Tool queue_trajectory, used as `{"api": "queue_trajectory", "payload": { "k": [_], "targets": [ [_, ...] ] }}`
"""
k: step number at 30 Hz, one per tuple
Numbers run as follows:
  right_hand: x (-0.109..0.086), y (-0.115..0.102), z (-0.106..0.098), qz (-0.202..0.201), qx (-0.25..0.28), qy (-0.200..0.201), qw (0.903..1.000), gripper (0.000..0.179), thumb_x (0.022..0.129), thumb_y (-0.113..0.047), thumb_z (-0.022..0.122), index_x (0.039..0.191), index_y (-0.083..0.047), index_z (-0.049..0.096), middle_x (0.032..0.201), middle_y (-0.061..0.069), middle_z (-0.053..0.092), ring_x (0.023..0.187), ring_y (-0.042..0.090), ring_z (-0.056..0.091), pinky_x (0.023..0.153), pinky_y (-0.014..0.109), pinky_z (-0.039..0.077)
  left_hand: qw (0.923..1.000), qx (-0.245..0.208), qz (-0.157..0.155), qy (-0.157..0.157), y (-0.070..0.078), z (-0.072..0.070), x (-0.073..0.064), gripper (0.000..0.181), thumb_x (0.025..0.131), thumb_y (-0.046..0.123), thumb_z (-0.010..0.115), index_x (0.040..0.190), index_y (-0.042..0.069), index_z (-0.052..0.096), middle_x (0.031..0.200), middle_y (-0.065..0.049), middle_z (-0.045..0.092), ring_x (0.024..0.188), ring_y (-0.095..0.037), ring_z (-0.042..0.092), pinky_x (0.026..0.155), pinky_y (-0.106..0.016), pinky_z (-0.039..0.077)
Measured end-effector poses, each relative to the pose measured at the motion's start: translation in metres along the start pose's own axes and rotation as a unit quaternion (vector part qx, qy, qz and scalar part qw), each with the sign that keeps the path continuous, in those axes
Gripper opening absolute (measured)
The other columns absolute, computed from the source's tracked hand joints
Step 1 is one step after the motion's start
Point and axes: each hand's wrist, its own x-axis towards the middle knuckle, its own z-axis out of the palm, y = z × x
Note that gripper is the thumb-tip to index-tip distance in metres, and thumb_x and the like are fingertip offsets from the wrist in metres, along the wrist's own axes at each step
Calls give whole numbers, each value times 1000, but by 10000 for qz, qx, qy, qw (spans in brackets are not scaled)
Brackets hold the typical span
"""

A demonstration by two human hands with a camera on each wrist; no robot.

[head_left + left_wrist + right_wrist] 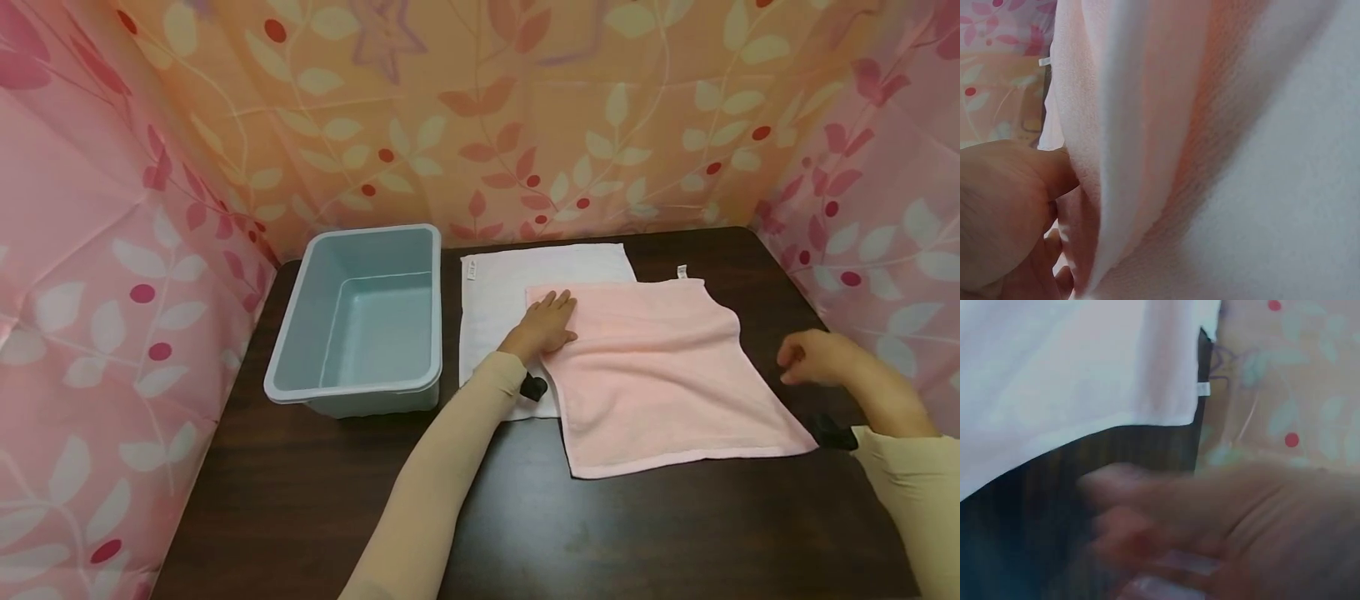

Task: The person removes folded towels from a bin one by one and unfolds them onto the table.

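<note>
A pink towel (652, 375) lies spread out with soft wrinkles, partly over a white towel (491, 325). My left hand (546, 323) rests on the pink towel's upper left part, fingers spread and fairly straight. In the left wrist view, the thumb of the left hand (1004, 219) touches the pink towel (1079, 94) beside a raised fold of its edge. Off the pink towel's right side, my right hand (817, 358) hovers with loosely curled fingers and holds nothing. The right wrist view shows the right hand (1166, 519) blurred, beside the pink towel's edge.
A grey-blue plastic basin (352, 393) with nothing in it stands left of the towels on the dark wooden table (525, 533). Patterned cloth (480, 108) hangs behind the table and along both sides. A small white tag (682, 272) sticks out at the pink towel's far edge.
</note>
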Motion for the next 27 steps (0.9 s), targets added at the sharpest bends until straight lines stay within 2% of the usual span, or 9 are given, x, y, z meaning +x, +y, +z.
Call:
{"api": "queue_trajectory", "payload": {
  "k": [3, 5, 7, 9, 11, 14, 19, 24, 27],
  "targets": [
    [26, -13, -6, -471, -118, 1349, 9897, 28, 85, -17, 76, 105, 1, 67, 90, 17, 71, 75, 19, 63, 66, 25, 49, 10000, 25, -29, 14, -2, 1, 0, 69, 103, 39, 49, 159, 13, 18, 169, -3, 11, 157, -24, 9, 128, -43, 16],
    [44, -23, -7, -600, 153, 1848, 9808, 33, 88, -17, 74, 115, 0, 67, 105, 23, 71, 84, 24, 67, 69, 14, 48, 10000, 40, -36, 13, -3, 2, 1, 69, 103, 39, 49, 160, 14, 18, 169, -3, 11, 158, -24, 9, 128, -42, 16],
    [62, -32, -6, -733, 413, 2066, 9748, 37, 89, -17, 73, 122, -1, 66, 116, 26, 68, 95, 30, 66, 73, 6, 44, 10000, 33, -23, 11, -3, 3, 1, 69, 103, 39, 49, 160, 14, 18, 169, -2, 10, 158, -24, 8, 128, -42, 16],
    [78, -37, -4, -848, 513, 2033, 9741, 41, 90, -16, 71, 128, -2, 64, 126, 26, 63, 110, 38, 61, 88, 10, 47, 10000, 66, -17, 25, -3, 4, 2, 69, 103, 40, 48, 160, 15, 17, 169, -2, 10, 158, -23, 8, 128, -42, 15],
    [94, -38, -2, -986, 493, 1852, 9765, 45, 90, -17, 71, 132, -2, 61, 131, 28, 58, 118, 43, 55, 102, 33, 49, 10000, 81, -12, 40, -3, 5, 2, 69, 103, 40, 48, 160, 15, 17, 169, -1, 10, 158, -23, 8, 128, -42, 15],
    [112, -34, 2, -1076, 423, 1437, 9829, 54, 90, -22, 72, 137, 0, 56, 140, 31, 50, 128, 50, 45, 109, 66, 33, 9999, 125, -24, 41, -1, 6, 2, 70, 103, 41, 48, 160, 16, 18, 169, 0, 10, 158, -22, 8, 128, -41, 16],
    [125, -29, 9, -1244, 244, 927, 9876, 65, 87, -26, 75, 140, 4, 51, 147, 31, 40, 137, 54, 34, 111, 69, 26, 9998, 177, -23, 9, 2, 6, 2, 69, 103, 42, 48, 160, 17, 17, 169, 1, 10, 158, -21, 8, 128, -40, 16],
    [129, -31, 11, -1348, 209, 838, 9871, 70, 86, -25, 76, 142, 7, 47, 151, 32, 34, 140, 56, 27, 112, 70, 22, 9999, 131, -36, 28, 0, 4, 2, 70, 103, 41, 48, 160, 16, 18, 169, 0, 10, 158, -22, 8, 128, -40, 16],
    [131, -32, 12, -1384, 199, 829, 9867, 71, 86, -26, 75, 142, 6, 46, 152, 32, 32, 141, 56, 26, 113, 70, 21, 9999, 83, 31, 141, 2, 0, 0, 68, 102, 39, 50, 159, 13, 21, 169, -2, 15, 157, -22, 14, 127, -37, 19]
  ]
}}
